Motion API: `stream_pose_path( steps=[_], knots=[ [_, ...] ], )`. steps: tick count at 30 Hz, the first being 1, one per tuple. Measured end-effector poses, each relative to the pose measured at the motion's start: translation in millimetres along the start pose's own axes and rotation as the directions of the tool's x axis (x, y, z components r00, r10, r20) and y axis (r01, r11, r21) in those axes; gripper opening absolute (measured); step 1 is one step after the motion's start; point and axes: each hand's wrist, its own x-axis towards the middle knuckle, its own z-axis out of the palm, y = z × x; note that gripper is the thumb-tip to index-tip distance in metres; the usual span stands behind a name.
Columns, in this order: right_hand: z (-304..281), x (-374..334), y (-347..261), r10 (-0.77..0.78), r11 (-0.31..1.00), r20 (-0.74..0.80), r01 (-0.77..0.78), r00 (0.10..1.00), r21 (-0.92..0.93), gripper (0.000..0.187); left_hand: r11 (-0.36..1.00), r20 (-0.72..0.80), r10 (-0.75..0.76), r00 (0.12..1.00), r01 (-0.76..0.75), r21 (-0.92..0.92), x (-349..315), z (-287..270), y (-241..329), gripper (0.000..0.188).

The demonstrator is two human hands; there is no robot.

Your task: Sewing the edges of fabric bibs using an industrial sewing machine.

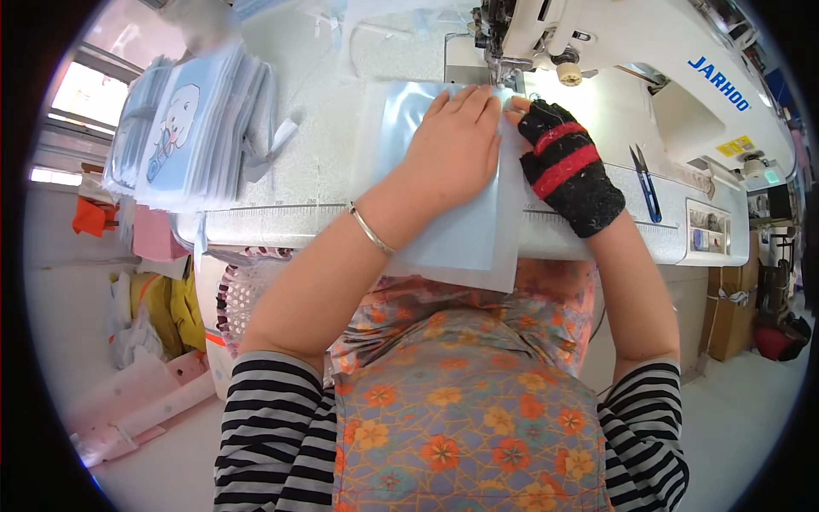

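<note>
- Left hand point(458, 145) is lying flat on the blue sheet point(456, 239), whose long axis is running front-to-back beneath it.
- Right hand point(567, 166) is curling beside its far right corner; I cannot tell its grip.

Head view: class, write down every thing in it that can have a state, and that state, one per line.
Left hand: bare, spread on the sheet
Right hand: gloved, near the sheet's far right corner; grip unclear
Pale blue sheet: flat, overhanging the table's front edge
Sewing machine: needle area brightly lit; running or stopped unclear
Snips: lying down, tips slightly apart
Printed pieces: stacked
Bracelet: worn
</note>
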Motion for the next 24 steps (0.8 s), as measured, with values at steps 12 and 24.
stream_pose_path(
  steps=[12, 24],
  knots=[
    [-4.8, -6.2, -13.5, 0.035, 0.997, -0.064, -0.030, 0.997, 0.071, 0.029, 0.999, -0.036, 0.017, 0.999, -0.016, 0.038, 9.3, 9.2, -2.2, 0.042],
    [-14.9, -14.5, -22.7, -0.041, 0.996, -0.020, 0.043, 0.999, 0.075, 0.035, 0.997, 0.110, 0.044, 0.993, -0.038, -0.060, -23.2, -19.9, 23.9, 0.050]
  ],
)
